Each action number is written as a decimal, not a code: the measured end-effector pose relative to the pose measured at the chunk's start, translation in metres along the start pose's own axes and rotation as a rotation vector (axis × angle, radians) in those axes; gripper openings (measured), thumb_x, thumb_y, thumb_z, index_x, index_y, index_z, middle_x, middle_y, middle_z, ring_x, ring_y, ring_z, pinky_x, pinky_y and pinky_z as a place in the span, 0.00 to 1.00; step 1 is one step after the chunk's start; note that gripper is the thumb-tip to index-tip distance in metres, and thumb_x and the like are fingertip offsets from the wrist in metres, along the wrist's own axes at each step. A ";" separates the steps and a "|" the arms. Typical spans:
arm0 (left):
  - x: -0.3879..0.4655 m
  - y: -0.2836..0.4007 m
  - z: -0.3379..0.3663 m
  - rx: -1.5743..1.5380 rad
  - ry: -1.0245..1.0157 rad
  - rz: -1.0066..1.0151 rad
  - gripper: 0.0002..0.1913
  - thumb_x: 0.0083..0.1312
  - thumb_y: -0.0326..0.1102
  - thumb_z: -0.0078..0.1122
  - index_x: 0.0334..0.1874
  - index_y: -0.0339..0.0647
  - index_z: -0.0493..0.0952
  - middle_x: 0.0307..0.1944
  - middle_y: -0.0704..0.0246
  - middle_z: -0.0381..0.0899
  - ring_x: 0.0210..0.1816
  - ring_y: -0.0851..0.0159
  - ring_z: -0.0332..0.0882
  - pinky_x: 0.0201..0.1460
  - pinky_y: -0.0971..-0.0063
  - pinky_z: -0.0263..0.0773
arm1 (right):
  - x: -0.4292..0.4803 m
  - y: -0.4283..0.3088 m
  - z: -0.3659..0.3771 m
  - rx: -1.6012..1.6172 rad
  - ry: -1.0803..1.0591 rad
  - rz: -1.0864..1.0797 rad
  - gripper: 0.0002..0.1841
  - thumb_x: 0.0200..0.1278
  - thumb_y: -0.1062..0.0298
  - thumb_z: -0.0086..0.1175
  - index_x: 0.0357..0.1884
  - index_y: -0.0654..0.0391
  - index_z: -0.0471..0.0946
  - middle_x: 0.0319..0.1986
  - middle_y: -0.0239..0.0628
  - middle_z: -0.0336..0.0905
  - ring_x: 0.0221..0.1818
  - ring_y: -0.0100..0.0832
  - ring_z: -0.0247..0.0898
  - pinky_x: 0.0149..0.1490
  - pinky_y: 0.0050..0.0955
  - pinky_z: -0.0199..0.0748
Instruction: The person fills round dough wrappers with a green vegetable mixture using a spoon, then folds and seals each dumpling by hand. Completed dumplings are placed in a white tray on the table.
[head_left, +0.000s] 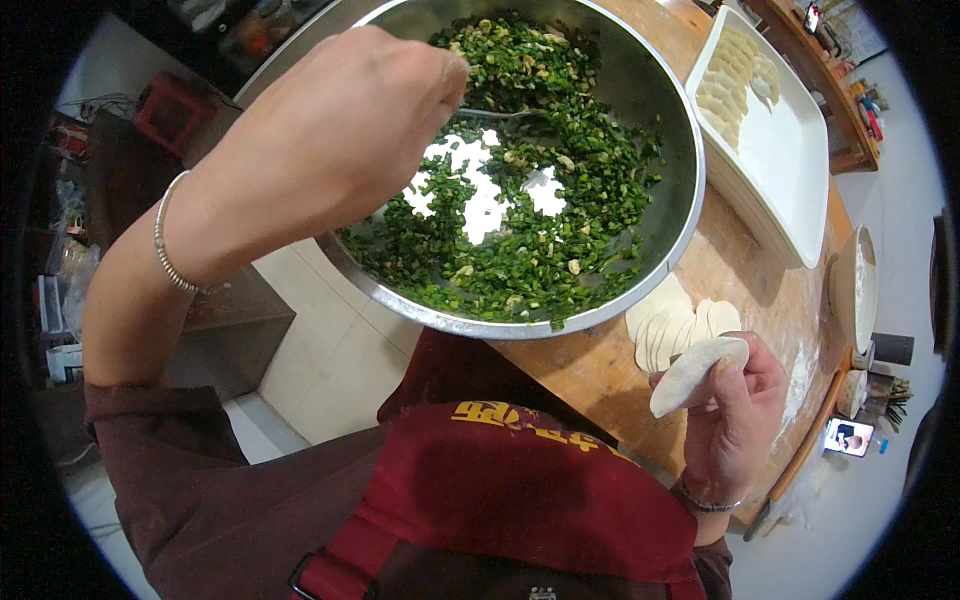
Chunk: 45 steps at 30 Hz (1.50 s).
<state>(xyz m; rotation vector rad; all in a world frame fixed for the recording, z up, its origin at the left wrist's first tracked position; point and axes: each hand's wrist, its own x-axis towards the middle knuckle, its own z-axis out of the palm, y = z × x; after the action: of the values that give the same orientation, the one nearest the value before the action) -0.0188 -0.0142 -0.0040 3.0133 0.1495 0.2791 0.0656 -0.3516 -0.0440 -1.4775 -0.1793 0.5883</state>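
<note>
My left hand (360, 127) is closed on the handle of a metal utensil (499, 114), likely a spoon, over a large steel bowl (686, 217). Its working end is partly hidden in the chopped green filling (600, 217), which has pale bits through it. Bright white patches, likely glare on bare metal, show among the greens. To the right of the bowl, my right hand (731, 420) pinches a slightly curved dough wrapper (697, 375) between thumb and fingers. Just behind it, a fanned pile of round wrappers (667, 322) lies on the wooden table.
A stack of white trays (787, 187) at the upper right carries rows of shaped dumplings (727, 82). Flour dusts the wooden table (720, 251). Along the right edge are a rolling pin (806, 435), a round bowl (855, 292) and a lit phone (849, 436).
</note>
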 end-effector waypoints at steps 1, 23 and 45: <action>0.004 -0.001 0.005 0.003 0.029 0.039 0.06 0.65 0.26 0.57 0.31 0.32 0.80 0.27 0.51 0.80 0.34 0.45 0.82 0.40 0.57 0.77 | 0.000 0.001 -0.001 0.002 0.011 -0.013 0.13 0.72 0.66 0.57 0.47 0.67 0.74 0.35 0.46 0.83 0.33 0.36 0.84 0.41 0.42 0.89; 0.011 -0.010 0.011 -0.321 -0.247 0.091 0.08 0.63 0.26 0.63 0.42 0.31 0.85 0.28 0.58 0.84 0.33 0.59 0.85 0.40 0.68 0.78 | 0.007 -0.001 0.000 -0.006 0.112 -0.093 0.14 0.74 0.62 0.56 0.48 0.65 0.73 0.35 0.46 0.83 0.37 0.37 0.85 0.43 0.42 0.88; 0.004 -0.016 -0.032 -1.048 -0.319 -0.550 0.08 0.63 0.25 0.61 0.38 0.27 0.85 0.18 0.74 0.76 0.18 0.80 0.67 0.21 0.86 0.59 | 0.036 -0.045 0.034 0.389 -0.165 0.094 0.25 0.74 0.71 0.43 0.67 0.77 0.63 0.60 0.68 0.72 0.63 0.58 0.74 0.68 0.47 0.76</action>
<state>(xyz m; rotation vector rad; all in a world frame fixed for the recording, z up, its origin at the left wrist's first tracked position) -0.0224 0.0050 0.0256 1.8480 0.5712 -0.1498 0.0919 -0.3037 -0.0052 -1.0651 -0.1157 0.7744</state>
